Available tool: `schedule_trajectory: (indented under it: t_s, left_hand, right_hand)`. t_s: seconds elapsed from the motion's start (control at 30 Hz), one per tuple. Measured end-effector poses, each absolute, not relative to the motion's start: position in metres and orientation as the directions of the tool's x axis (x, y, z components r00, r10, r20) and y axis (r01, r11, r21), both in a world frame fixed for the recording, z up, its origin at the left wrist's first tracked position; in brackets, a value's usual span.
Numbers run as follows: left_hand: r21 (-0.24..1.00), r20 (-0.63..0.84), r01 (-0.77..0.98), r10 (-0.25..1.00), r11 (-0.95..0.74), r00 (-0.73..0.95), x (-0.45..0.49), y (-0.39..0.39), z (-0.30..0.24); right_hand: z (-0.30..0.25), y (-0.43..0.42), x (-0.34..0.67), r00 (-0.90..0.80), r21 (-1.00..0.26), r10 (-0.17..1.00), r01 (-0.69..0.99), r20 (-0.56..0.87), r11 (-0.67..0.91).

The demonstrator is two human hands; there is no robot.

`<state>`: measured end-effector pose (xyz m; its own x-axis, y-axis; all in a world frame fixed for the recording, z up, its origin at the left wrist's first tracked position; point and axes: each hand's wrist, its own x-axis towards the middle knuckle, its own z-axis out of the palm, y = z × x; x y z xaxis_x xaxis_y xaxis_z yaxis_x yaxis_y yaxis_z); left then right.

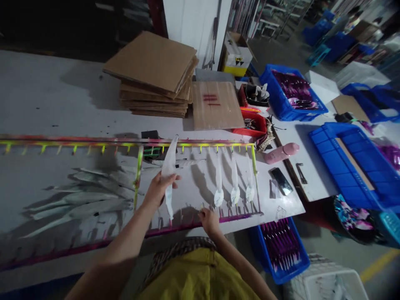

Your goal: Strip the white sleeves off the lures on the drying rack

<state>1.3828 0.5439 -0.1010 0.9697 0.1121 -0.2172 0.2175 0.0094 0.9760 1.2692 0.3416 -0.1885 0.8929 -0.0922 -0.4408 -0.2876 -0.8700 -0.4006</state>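
The left hand [159,189] grips a long white feather-shaped strip [169,164] around its lower middle, the strip's long axis running nearly upright in view between the yellow-green upper rail [93,144] and the magenta lower rail [187,227] of a peg frame [138,175]. The right hand [210,221], curled at that lower rail, lies just right of the strip's lower end; whether it holds anything, I cannot tell.

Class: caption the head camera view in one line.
Left hand holds a white strip over a pegged rack; right hand at its magenta rail.
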Motion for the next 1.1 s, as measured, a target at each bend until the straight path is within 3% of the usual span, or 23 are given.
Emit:
schedule_trajectory:
  t_s: [0.07, 0.17, 0.27, 0.43, 0.9, 1.1]
  left_hand:
    - [0.951, -0.24, 0.214, 0.094, 0.225, 0.966, 1.38, 0.523, -0.105]
    - [0.912, -0.266, 0.202, 0.137, 0.358, 0.954, 1.376, 0.492, -0.129]
    - [0.821, -0.4, 0.283, 0.146, 0.495, 0.905, 1.367, 0.47, -0.155]
    - [0.593, -0.562, 0.396, 0.008, 0.701, 0.827, 1.347, 0.457, -0.176]
    - [0.55, -0.58, 0.425, -0.037, 0.719, 0.814, 1.346, 0.457, -0.185]
    - [0.581, -0.561, 0.45, -0.066, 0.678, 0.825, 1.351, 0.456, -0.185]
  right_hand:
    - [-0.188, 0.34, 1.265, 0.904, -0.451, -0.075, -0.28, -0.42, -0.847]
    - [-0.187, 0.339, 1.263, 0.904, -0.475, -0.096, -0.306, -0.417, -0.825]
    - [-0.186, 0.343, 1.263, 0.894, -0.441, -0.129, -0.332, -0.429, -0.833]
    - [-0.182, 0.351, 1.27, 0.859, -0.321, -0.18, -0.362, -0.479, -0.875]
    - [-0.181, 0.362, 1.282, 0.787, -0.209, -0.269, -0.446, -0.556, -0.87]
    - [-0.174, 0.364, 1.295, 0.784, -0.182, -0.169, -0.338, -0.597, -0.923]
